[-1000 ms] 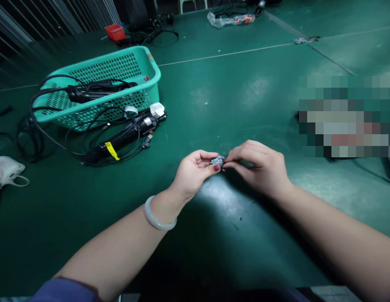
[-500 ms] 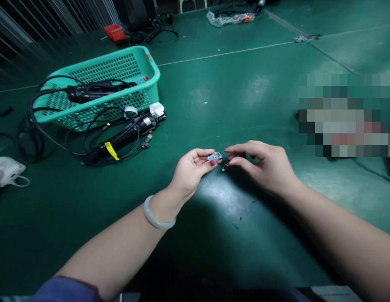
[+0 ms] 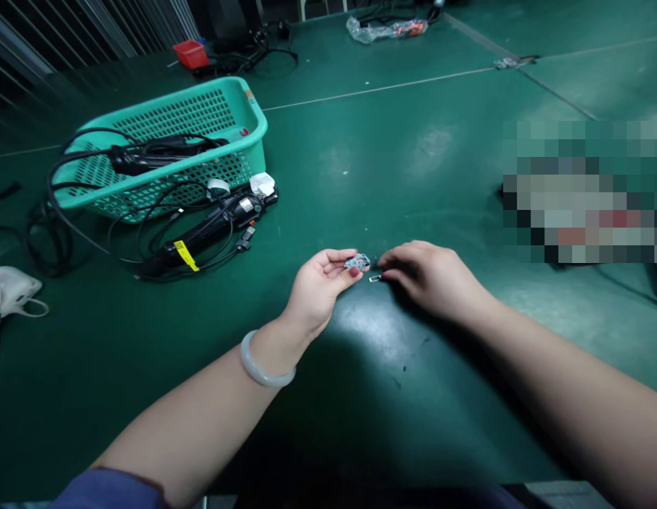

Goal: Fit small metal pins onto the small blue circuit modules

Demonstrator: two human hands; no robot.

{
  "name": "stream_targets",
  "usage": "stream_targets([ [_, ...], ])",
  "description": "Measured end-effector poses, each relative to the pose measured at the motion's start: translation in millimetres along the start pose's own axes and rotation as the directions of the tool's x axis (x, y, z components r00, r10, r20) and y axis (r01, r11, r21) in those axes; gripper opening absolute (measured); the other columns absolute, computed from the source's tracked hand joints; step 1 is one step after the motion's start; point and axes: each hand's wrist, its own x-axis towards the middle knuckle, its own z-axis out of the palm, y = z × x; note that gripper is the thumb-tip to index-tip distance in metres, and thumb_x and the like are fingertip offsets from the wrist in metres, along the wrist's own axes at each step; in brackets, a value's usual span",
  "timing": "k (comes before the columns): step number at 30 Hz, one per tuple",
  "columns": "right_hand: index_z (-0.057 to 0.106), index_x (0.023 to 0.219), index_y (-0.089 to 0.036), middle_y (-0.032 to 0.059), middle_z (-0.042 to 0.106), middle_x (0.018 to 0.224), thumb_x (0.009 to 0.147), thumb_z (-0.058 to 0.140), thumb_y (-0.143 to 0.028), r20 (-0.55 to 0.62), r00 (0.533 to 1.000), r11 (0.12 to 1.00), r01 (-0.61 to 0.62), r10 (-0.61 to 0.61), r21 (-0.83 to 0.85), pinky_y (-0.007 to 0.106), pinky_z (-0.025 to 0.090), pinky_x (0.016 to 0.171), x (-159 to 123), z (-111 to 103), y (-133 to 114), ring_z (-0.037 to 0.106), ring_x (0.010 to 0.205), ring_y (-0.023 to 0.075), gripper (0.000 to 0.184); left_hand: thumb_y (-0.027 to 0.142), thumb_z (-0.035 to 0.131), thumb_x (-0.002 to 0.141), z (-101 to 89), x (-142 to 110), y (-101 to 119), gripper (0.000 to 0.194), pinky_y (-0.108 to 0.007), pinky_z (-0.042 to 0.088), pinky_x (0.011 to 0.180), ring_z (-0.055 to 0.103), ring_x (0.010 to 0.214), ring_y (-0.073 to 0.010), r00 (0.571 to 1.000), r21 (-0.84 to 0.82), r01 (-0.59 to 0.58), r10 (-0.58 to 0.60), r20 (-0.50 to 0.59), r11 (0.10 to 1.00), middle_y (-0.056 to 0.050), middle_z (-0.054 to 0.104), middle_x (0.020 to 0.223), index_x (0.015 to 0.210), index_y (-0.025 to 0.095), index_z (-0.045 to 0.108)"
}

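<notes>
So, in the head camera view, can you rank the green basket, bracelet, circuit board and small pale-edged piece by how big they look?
Largest to smallest:
1. Green basket
2. Bracelet
3. Circuit board in the left hand, partly covered
4. Small pale-edged piece at the right hand

- Basket (image 3: 258, 134) on the left of the table (image 3: 328, 177); one tool (image 3: 142, 157) in it; another tool (image 3: 214, 230) just on its near side;
- small box (image 3: 190, 54) far left, behind the basket;
- bag (image 3: 385, 30) at the far middle;
- little board (image 3: 358, 262) in the left hand (image 3: 317, 286); tiny piece (image 3: 375, 278) right of it, at the right hand (image 3: 431, 276)
</notes>
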Motion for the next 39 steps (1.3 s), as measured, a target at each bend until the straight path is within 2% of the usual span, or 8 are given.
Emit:
stream_targets([
  [4, 0.070, 0.084, -0.019, 0.0048, 0.071, 0.086, 0.082, 0.061, -0.022, 0.023, 0.999, 0.999, 0.027, -0.026, -0.035, 0.031, 0.049, 0.078, -0.5, -2.8, 4.3, 0.062, 0.084, 0.0191, 0.010, 0.009, 0.076, 0.062, -0.2, 0.5, -0.1, 0.025, -0.034, 0.047, 0.092, 0.067, 0.081, -0.0117, 1.000, 0.013, 0.003, -0.003, 0.000, 1.000, -0.002, 0.070, 0.082, 0.084, 0.013, 0.063],
  [11, 0.068, 0.077, -0.015, 0.0077, 0.067, 0.079, 0.085, 0.054, -0.017, 0.031, 0.994, 0.976, 0.105, -0.101, -0.189, 0.032, 0.049, 0.074, 0.1, 8.0, 5.1, 0.059, 0.078, 0.0209, 0.017, 0.012, 0.076, 0.063, -0.4, -0.8, -2.4, 0.029, -0.033, 0.048, 0.090, 0.065, 0.083, -0.0120, 0.999, 0.119, -0.039, 0.037, 0.020, 0.992, -0.003, 0.070, 0.084, 0.090, 0.014, 0.066],
  [13, 0.068, 0.076, -0.015, 0.0078, 0.067, 0.079, 0.085, 0.053, -0.014, -0.007, 0.993, 0.970, 0.116, -0.121, -0.215, 0.032, 0.048, 0.073, 0.1, 2.7, 5.0, 0.058, 0.077, 0.0207, 0.018, 0.012, 0.075, 0.064, 0.3, -2.1, -1.7, 0.028, -0.032, 0.049, 0.090, 0.065, 0.083, -0.0114, 0.999, 0.158, -0.053, 0.050, 0.020, 0.986, -0.003, 0.070, 0.084, 0.090, 0.014, 0.066],
  [18, 0.067, 0.077, -0.018, 0.0081, 0.067, 0.081, 0.085, 0.049, -0.012, -0.216, 0.966, 0.960, 0.082, -0.142, -0.267, 0.033, 0.049, 0.072, -2.0, -16.0, -8.4, 0.058, 0.076, 0.0201, 0.021, 0.014, 0.076, 0.064, 1.7, -4.4, -1.7, 0.028, -0.034, 0.048, 0.092, 0.065, 0.085, -0.0133, 0.999, 0.203, -0.046, 0.041, 0.031, 0.978, -0.005, 0.071, 0.087, 0.090, 0.014, 0.066],
  [23, 0.067, 0.079, -0.018, 0.0079, 0.067, 0.082, 0.086, 0.048, -0.010, -0.161, 0.952, 0.938, 0.211, -0.261, -0.275, 0.031, 0.047, 0.069, -0.8, -16.5, -28.6, 0.055, 0.074, 0.0188, 0.022, 0.015, 0.079, 0.061, 1.7, -4.6, -4.4, 0.029, -0.036, 0.047, 0.092, 0.066, 0.086, -0.0149, 0.999, 0.199, -0.035, 0.026, 0.048, 0.979, -0.005, 0.072, 0.088, 0.088, 0.014, 0.066],
  [29, 0.066, 0.078, -0.015, 0.0092, 0.065, 0.080, 0.087, 0.045, -0.008, -0.117, 0.933, 0.895, 0.284, -0.341, -0.345, 0.030, 0.046, 0.069, 2.0, -12.5, -32.3, 0.051, 0.071, 0.0186, 0.024, 0.015, 0.079, 0.060, 2.4, -5.5, -3.5, 0.029, -0.037, 0.047, 0.093, 0.066, 0.086, -0.0157, 0.998, 0.200, -0.034, 0.022, 0.060, 0.979, -0.005, 0.072, 0.088, 0.086, 0.014, 0.067],
  [33, 0.067, 0.080, -0.017, 0.0081, 0.066, 0.082, 0.086, 0.045, -0.008, -0.129, 0.946, 0.911, 0.240, -0.297, -0.336, 0.031, 0.047, 0.070, 0.0, -15.9, -28.5, 0.053, 0.073, 0.0187, 0.024, 0.013, 0.077, 0.062, 2.1, -5.5, -3.7, 0.028, -0.036, 0.047, 0.092, 0.066, 0.087, -0.0149, 0.998, 0.207, -0.042, 0.033, 0.048, 0.977, -0.005, 0.071, 0.089, 0.088, 0.014, 0.066],
  [39, 0.068, 0.075, -0.015, 0.0094, 0.065, 0.076, 0.084, 0.050, -0.013, -0.116, 0.991, 0.900, 0.012, -0.069, -0.435, 0.034, 0.046, 0.070, -5.9, -14.0, -16.4, 0.056, 0.071, 0.0216, 0.020, 0.013, 0.075, 0.064, 2.7, -4.4, -2.7, 0.025, -0.034, 0.048, 0.092, 0.065, 0.089, -0.0142, 0.995, 0.201, -0.093, 0.099, -0.022, 0.975, -0.005, 0.070, 0.094, 0.087, 0.015, 0.065],
])
